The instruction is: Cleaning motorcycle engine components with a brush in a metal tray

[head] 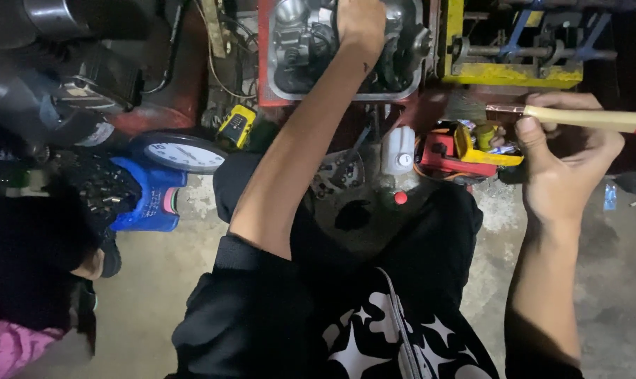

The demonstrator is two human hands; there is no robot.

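My left hand (360, 21) reaches forward and rests on a grey metal engine part (300, 42) that lies in a red-edged tray at the top middle. Its fingers are hidden, so what it grips is unclear. My right hand (563, 168) is closed around a paintbrush (542, 114) with a pale wooden handle, red end and copper ferrule. The bristles point left toward the tray's right edge. I sit with black trousers over the floor below.
A yellow metal frame (514, 70) with blue rods stands top right. A round clock face (183, 152), a blue bin (149, 200), a yellow device (235, 125) and red and yellow tools (465, 151) lie around. Another person's pink sleeve (9, 347) is bottom left.
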